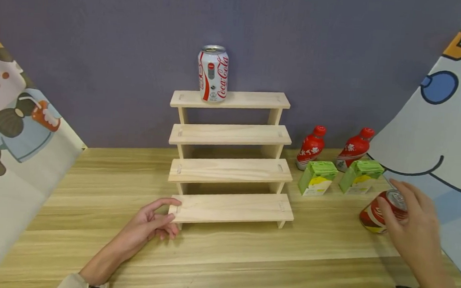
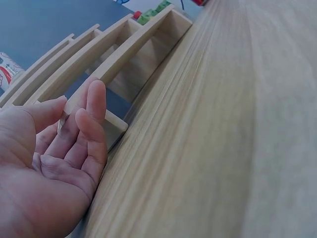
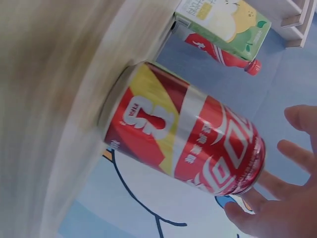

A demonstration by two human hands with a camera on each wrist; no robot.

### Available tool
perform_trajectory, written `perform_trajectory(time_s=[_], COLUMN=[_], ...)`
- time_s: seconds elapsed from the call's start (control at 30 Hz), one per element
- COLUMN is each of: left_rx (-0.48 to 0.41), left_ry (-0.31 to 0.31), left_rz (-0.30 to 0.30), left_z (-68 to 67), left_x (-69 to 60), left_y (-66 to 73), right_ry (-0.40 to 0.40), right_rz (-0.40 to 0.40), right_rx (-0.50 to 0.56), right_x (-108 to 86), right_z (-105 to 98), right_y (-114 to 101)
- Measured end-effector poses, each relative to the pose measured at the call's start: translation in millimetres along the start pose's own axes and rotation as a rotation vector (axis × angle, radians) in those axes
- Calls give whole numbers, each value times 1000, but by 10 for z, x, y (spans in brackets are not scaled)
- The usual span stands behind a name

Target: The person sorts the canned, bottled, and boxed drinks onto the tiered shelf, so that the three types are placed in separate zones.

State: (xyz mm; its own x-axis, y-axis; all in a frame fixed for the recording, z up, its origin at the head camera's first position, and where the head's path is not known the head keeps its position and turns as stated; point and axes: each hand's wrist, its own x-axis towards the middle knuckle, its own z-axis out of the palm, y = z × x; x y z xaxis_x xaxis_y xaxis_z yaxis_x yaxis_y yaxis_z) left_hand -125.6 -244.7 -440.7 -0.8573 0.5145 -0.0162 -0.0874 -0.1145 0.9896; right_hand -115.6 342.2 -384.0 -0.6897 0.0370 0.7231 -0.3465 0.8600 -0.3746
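Observation:
A wooden tiered display rack (image 1: 230,208) with several steps stands against the back wall. My left hand (image 1: 148,225) grips the left end of its lowest step; in the left wrist view the thumb and fingers lie around the board's corner. A white Coca-Cola can (image 1: 214,78) stands upright on the top step, left of its middle. At the right, my right hand (image 1: 417,226) hovers by a red soda can (image 1: 371,216), its fingers spread near the can's top. The right wrist view shows that can (image 3: 183,131) standing on the table, with a gap between thumb and fingers.
Right of the rack stand two green-and-yellow drink cartons (image 1: 317,179), (image 1: 359,177). Behind them are two red-capped bottles (image 1: 310,147), (image 1: 354,148). Cartoon-printed panels (image 1: 436,131) flank both sides, and a grey wall (image 1: 119,65) closes the back of the wood-grain table (image 1: 245,270).

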Motion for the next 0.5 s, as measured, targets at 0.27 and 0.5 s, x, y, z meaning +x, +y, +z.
perform_trajectory(time_s=[0.27,0.5], left_rx=[-3,-6], left_ry=[-15,-15], left_rz=[16,5], left_z=[-21,-23], left_x=[2,6], left_y=[-8,-15], right_ry=[-27,-109], right_rz=[47,182], right_rx=[-24,-76], right_x=[-59,-61], right_z=[31,-5], right_y=[103,172])
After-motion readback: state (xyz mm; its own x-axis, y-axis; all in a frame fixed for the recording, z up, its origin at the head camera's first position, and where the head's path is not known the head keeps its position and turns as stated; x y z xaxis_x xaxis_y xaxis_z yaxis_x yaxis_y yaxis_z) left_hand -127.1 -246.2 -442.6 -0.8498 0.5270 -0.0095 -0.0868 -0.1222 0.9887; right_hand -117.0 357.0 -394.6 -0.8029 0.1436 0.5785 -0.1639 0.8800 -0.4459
